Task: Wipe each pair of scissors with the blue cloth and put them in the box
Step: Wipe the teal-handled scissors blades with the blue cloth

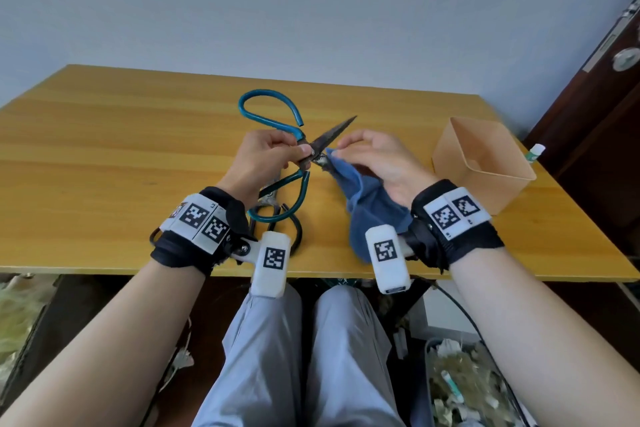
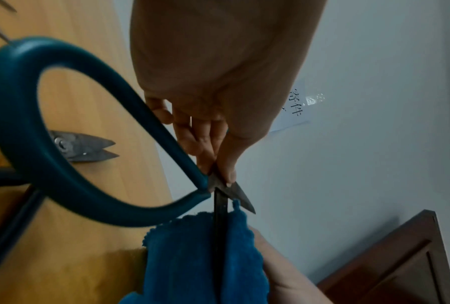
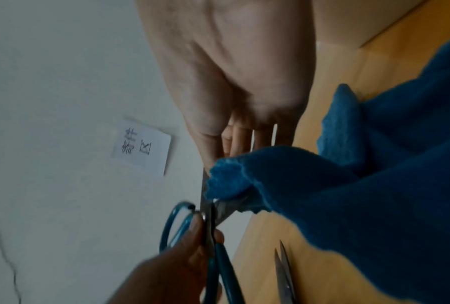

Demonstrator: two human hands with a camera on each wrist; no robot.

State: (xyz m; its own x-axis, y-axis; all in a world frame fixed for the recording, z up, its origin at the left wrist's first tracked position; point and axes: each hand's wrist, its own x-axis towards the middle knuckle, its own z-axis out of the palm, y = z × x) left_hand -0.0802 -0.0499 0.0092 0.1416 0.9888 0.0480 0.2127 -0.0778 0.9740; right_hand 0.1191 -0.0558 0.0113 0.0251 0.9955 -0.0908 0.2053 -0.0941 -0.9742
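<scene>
In the head view, at centre frame above the counter [image 1: 104, 149], the teal-handled scissors [image 1: 273, 121] are gripped near the pivot by the left hand [image 1: 263, 159], blades spread; the blue cloth [image 1: 367, 204] is pinched against one blade by the right hand [image 1: 377, 156]. The box [image 1: 485, 166] is seen at the right. In the left wrist view, fingers [image 2: 228, 164] are curled at the pivot; black-handled scissors [image 2: 86, 148] lie at left. In the right wrist view, the cloth is folded over a blade, fingers [image 3: 242, 135] curled.

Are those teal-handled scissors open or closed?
Open. The teal-handled scissors have blades spread apart: one points up and away, the other sits in the blue cloth.
</scene>
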